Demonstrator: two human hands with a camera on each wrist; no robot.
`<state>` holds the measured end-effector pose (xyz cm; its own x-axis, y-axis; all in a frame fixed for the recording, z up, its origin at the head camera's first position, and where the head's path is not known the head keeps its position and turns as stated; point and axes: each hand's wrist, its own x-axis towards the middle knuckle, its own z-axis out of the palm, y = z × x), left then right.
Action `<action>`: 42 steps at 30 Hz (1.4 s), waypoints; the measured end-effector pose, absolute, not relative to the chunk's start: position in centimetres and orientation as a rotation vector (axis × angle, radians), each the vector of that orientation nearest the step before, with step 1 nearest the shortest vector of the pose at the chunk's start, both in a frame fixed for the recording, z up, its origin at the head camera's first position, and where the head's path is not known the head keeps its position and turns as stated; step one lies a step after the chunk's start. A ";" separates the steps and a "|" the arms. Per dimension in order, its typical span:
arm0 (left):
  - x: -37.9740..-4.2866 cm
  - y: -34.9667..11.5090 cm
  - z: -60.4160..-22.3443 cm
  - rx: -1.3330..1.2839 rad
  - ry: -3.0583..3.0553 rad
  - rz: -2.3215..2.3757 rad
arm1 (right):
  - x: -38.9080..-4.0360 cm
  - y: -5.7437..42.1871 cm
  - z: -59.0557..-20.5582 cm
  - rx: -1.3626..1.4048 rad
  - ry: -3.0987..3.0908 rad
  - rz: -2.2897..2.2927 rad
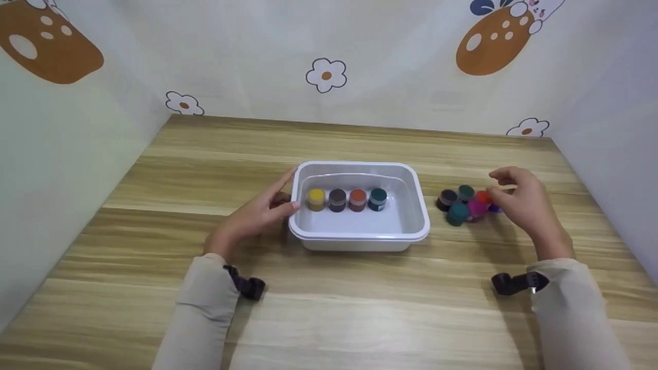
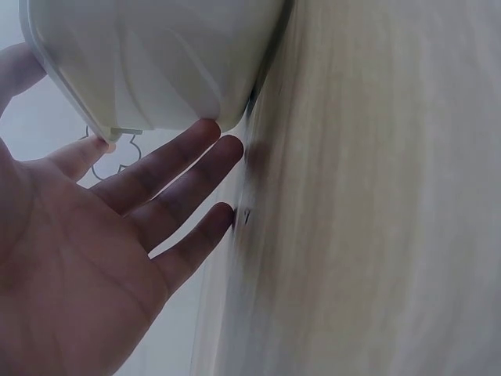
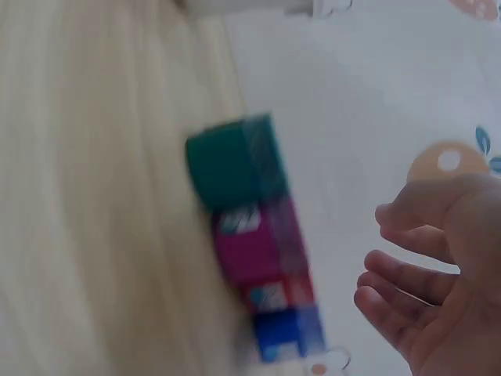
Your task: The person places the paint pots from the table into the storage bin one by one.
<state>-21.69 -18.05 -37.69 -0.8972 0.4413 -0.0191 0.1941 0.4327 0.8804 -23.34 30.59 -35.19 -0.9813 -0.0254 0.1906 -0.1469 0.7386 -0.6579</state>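
My left hand (image 1: 257,213) is at the left end of a white plastic tub (image 1: 360,244), thumb and index finger touching its rim. In the left wrist view the fingers (image 2: 184,184) are extended, fingertips at the tub's outer wall (image 2: 172,70). Inside the tub stand a yellow paint pot (image 1: 316,200), a dark brown pot (image 1: 337,200), a red-brown pot (image 1: 357,200) and a dark green pot (image 1: 378,199) in a row. My right hand (image 1: 527,203), fingers loosely bent and holding nothing, hovers beside a cluster including a teal pot (image 3: 235,160) and a magenta pot (image 3: 258,243).
Also in the cluster are a black pot (image 1: 446,200), another green pot (image 1: 465,192), an orange-red pot (image 1: 483,197) and a blue pot (image 1: 495,208). The wooden table (image 1: 329,318) meets a patterned cloth backdrop (image 1: 390,87) behind and pale walls at both sides.
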 end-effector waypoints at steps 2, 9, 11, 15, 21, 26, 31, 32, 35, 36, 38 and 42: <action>-21.7 -18.1 -37.7 0.551 2.433 1.464 | -23.3 31.5 -35.9 0.113 -2.797 1.065; -21.7 -18.1 -37.9 0.582 2.387 1.523 | -23.3 33.4 -37.5 0.081 -2.856 1.073; -21.7 -18.1 -37.9 0.585 2.391 1.519 | -23.3 33.6 -37.7 0.070 -2.862 1.090; -21.7 -18.1 -37.9 0.582 2.393 1.518 | -23.4 34.1 -38.1 0.040 -2.883 1.093; -21.6 -18.1 -37.9 0.564 2.389 1.521 | -23.3 34.3 -38.5 0.024 -2.893 1.104; -21.7 -18.0 -37.9 0.549 2.398 1.506 | -23.2 34.3 -38.5 -0.002 -2.908 1.098; -21.7 -18.0 -37.9 0.551 2.408 1.499 | -23.2 34.2 -38.4 -0.027 -2.914 1.096; -21.7 -18.0 -37.9 0.558 2.404 1.506 | -23.2 34.2 -38.4 -0.021 -2.907 1.094; -21.7 -18.0 -37.9 0.588 2.392 1.527 | -23.2 34.3 -38.4 0.003 -2.886 1.087; -21.7 -18.0 -37.9 0.599 2.387 1.534 | -23.1 34.3 -38.4 0.008 -2.880 1.086; -21.8 -18.0 -37.9 0.617 2.381 1.543 | -23.1 34.4 -38.4 0.007 -2.868 1.088; -21.8 -18.0 -37.9 0.614 2.384 1.536 | -22.9 34.5 -37.8 -0.005 -2.860 1.086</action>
<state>-21.79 -18.03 -37.92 -0.8831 0.4685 0.0257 0.2169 0.3591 0.9077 -22.90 34.53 -37.84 -0.9966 0.0324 0.0758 -0.0261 0.7482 -0.6630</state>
